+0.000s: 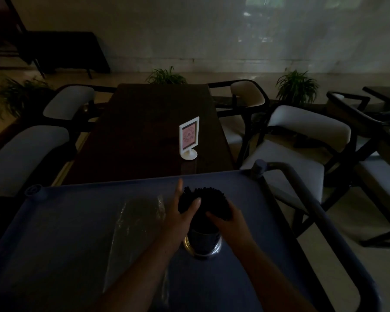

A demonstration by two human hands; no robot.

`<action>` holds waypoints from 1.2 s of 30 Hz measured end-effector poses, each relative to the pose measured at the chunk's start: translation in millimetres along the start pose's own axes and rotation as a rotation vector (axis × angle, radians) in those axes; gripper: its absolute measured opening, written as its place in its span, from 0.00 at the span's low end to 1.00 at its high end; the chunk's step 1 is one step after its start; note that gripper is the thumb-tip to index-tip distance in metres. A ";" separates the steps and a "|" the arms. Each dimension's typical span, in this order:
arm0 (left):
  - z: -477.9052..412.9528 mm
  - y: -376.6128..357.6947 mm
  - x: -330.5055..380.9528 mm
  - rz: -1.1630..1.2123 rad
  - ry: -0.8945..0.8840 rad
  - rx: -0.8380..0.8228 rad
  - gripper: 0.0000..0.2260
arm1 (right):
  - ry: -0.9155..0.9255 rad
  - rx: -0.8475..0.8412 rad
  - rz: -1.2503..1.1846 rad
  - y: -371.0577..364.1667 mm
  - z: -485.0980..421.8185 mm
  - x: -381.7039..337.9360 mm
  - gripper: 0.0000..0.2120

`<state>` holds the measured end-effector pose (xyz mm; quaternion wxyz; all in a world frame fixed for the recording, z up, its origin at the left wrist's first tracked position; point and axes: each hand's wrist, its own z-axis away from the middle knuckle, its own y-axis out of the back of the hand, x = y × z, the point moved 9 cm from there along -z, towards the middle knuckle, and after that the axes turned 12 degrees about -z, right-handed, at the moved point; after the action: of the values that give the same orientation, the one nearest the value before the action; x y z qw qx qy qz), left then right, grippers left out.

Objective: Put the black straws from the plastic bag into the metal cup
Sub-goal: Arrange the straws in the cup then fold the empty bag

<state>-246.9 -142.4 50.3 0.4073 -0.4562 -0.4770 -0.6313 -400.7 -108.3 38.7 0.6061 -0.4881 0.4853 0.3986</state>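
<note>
Black straws point(206, 202), a thick bundle of them, stand upright in the shiny metal cup point(204, 243), their tops fanning out well above its rim. Both hands wrap the bundle from either side: the left hand point(181, 218) presses its thumb and palm against the left of the straws with the forefinger stretched out past them, and the right hand point(226, 220) curls its fingers around the right side. The cup sits on the blue plastic top of a cart point(54, 221) (the scene is very dim). Just left of the cup, under the left forearm, lies the clear plastic bag point(135, 224), flat on the cart. Beyond the cart, a white framed table sign point(189, 137) stands on a dark wooden table point(144, 131).
</note>
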 end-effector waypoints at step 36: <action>-21.0 -24.4 -36.1 -0.105 0.098 -0.197 0.25 | -0.037 0.021 0.084 14.1 -1.6 -3.9 0.11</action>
<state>-264.9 -154.7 7.2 0.3497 -0.4368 -0.4155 -0.7171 -415.4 -107.0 39.5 0.6030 -0.4533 0.4982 0.4275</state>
